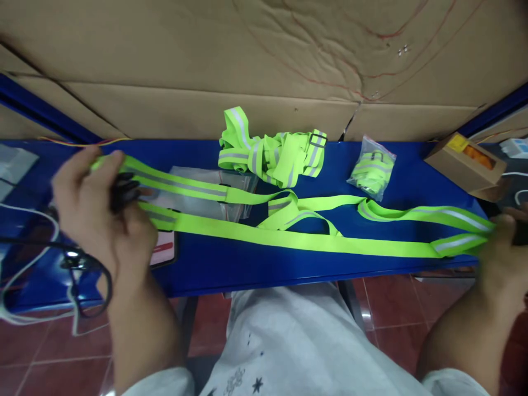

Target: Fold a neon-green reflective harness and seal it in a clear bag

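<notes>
A neon-yellow reflective strap (264,235) with grey stripes stretches across the blue table between my two hands. My left hand (103,203) is closed around its left end, together with something black that is blurred. At the far right, my right hand (503,253) grips the other end; its fingers are partly cut off and smeared. Between the hands the strap runs in two bands, with a loose looped piece in the middle. Behind it lies a heap of similar reflective straps (272,154) with a black buckle.
A clear bag with a folded strap (372,169) lies at the back right, near an open cardboard box (466,165). Under the strap are clear plastic bags (198,179) and a phone (165,247). White cables (28,275) hang at the left. Cardboard (185,55) lines the back.
</notes>
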`<state>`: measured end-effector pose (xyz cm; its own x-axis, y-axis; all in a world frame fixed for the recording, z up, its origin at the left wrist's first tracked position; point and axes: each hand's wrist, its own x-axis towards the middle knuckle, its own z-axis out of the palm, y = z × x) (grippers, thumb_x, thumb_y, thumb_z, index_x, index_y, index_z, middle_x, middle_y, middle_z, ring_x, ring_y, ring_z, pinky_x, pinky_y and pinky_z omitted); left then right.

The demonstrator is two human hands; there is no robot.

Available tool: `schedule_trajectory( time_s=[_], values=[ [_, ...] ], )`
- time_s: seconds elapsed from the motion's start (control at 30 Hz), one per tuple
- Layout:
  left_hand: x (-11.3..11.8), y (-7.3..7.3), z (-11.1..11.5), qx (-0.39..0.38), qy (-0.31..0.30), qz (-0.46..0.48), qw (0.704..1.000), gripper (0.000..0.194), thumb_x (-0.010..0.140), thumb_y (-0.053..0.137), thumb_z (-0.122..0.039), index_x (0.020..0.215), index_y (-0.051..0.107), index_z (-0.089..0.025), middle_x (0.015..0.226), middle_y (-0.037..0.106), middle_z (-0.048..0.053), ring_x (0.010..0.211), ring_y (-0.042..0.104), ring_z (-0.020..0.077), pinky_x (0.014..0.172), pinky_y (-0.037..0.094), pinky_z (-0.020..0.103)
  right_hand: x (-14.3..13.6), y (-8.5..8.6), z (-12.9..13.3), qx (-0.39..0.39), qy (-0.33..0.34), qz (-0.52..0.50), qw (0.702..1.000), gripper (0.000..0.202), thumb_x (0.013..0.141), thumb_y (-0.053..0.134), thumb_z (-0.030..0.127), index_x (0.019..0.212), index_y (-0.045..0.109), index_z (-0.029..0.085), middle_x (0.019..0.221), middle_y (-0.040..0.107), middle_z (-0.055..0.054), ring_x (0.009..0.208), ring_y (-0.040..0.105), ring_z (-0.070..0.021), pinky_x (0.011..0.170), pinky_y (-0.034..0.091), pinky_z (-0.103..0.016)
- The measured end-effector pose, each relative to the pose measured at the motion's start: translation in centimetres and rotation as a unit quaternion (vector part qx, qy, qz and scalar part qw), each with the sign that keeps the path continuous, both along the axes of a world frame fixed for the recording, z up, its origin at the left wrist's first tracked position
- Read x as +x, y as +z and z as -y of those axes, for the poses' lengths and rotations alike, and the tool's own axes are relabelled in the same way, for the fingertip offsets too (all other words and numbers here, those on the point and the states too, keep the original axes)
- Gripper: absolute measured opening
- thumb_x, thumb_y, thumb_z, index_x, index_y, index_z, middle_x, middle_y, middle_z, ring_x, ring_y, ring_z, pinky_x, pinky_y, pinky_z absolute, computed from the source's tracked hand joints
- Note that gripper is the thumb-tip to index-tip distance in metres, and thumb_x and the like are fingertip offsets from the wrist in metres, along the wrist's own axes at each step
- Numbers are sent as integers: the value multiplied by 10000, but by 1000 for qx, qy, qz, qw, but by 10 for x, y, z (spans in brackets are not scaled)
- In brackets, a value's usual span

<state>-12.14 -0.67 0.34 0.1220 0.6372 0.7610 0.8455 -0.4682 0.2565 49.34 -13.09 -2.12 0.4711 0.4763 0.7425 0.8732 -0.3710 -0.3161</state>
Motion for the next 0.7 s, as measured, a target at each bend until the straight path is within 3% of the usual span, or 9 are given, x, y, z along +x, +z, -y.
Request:
schedule_trajectory(
  time_s=[0.1,0.2,0.3,0.33,0.4,0.47,0.53,0.6,0.7],
  values=[
    [16,11,-4,18,-17,-42,999,611,893,547,-153,1503,555,-169,1489,584,118,1364,580,305,1155,508,503,-2,7,-26,-7,70,-11,997,523,871,696,439,1306,736,152,1187,754,-232,1139,740,-314,987,543,-425],
    [35,31,-11,43,1,-41,998,532,958,529,-154,1489,544,-119,1423,620,131,1328,596,269,1137,531,481,-10,18,-45,-122,165,1,979,455,882,673,262,1310,746,124,1376,676,-223,1301,660,-302,1086,502,-387],
    [60,39,-13,48,11,-35,998,510,1019,505,-198,1525,478,-143,1411,632,113,1306,607,244,1133,542,471,-41,36,-60,-154,150,71,974,501,947,576,222,1433,661,130,1511,578,-214,1448,521,-350,1204,375,-518],
    [71,38,-12,31,-1,-53,998,534,1008,521,-188,1538,459,-161,1434,626,114,1332,595,250,1149,533,469,-58,42,-65,-124,139,93,978,506,956,565,225,1450,641,148,1494,590,-207,1441,515,-366,1202,348,-571],
    [100,30,-8,-36,-61,-97,993,645,961,501,-112,1593,385,-170,1554,534,153,1448,519,280,1177,519,457,-100,50,-78,-89,206,118,967,531,938,535,156,1463,607,130,1417,638,-215,1366,572,-340,1141,431,-523],
    [131,18,-4,-104,-116,-146,977,755,946,386,-37,1670,231,-187,1640,447,154,1502,485,283,1072,593,383,-146,51,-91,-158,350,151,911,624,868,545,107,1492,562,96,1406,639,-220,1321,580,-359,1097,460,-521],
    [157,6,0,-114,-118,-190,968,795,947,296,-7,1701,110,-179,1699,364,153,1494,504,286,923,634,298,-190,47,-103,-197,438,150,864,708,786,556,75,1494,541,72,1416,626,-209,1270,586,-372,1064,480,-539],
    [172,-5,1,-116,-109,-221,962,789,955,247,-1,1704,51,-151,1732,274,161,1406,600,269,875,635,273,-223,41,-112,-228,448,138,853,762,747,546,61,1508,520,84,1434,608,-198,1239,576,-378,1014,495,-539],
    [176,-16,0,-104,-101,-226,963,776,963,210,8,1697,-7,-121,1736,221,173,1354,643,253,910,627,287,-247,31,-118,-229,439,114,861,699,795,522,77,1494,525,72,1422,610,-200,1206,564,-372,988,490,-519]
  ],
)
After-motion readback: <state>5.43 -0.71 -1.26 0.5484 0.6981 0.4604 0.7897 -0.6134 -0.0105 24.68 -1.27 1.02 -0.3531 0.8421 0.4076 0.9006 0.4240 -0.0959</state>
